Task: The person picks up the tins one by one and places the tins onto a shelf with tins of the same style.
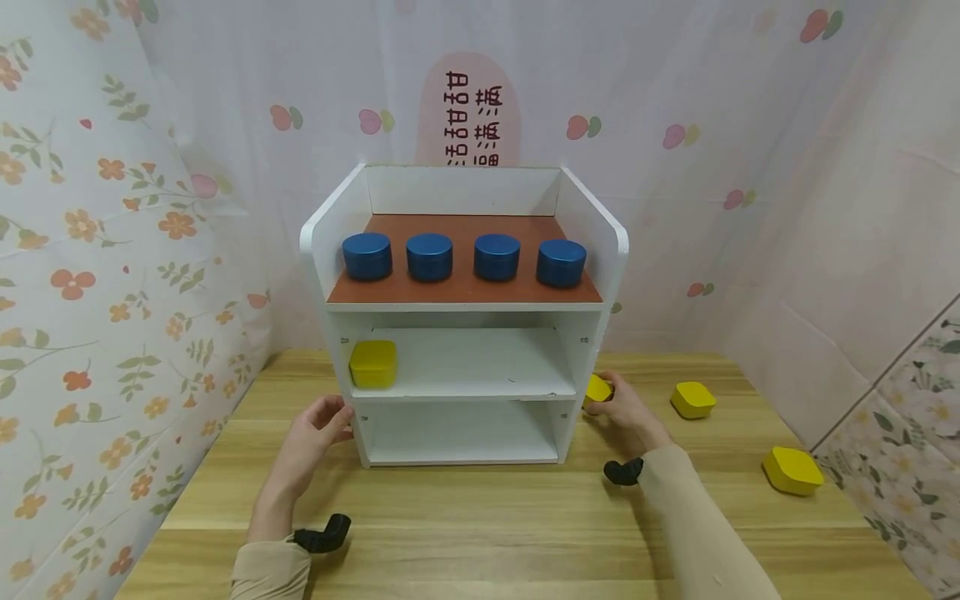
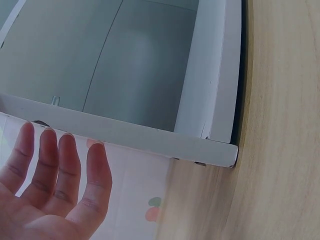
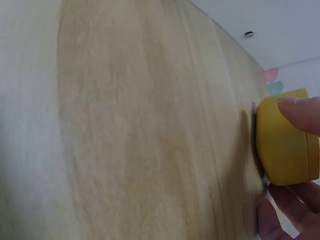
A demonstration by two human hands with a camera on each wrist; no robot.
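My right hand grips a yellow square tin beside the shelf's right side, low over the table. In the right wrist view the thumb lies on one side of the yellow tin and the fingers on the other. My left hand is at the left side panel of the white shelf, holding nothing. The left wrist view shows its fingers slightly bent, fingertips right at the panel's edge. Another yellow tin sits at the left end of the middle shelf board.
Several round blue tins stand in a row on the shelf's brown top. Two more yellow tins, a nearer one and a farther one, lie on the wooden table to the right. Patterned curtains hang behind and beside.
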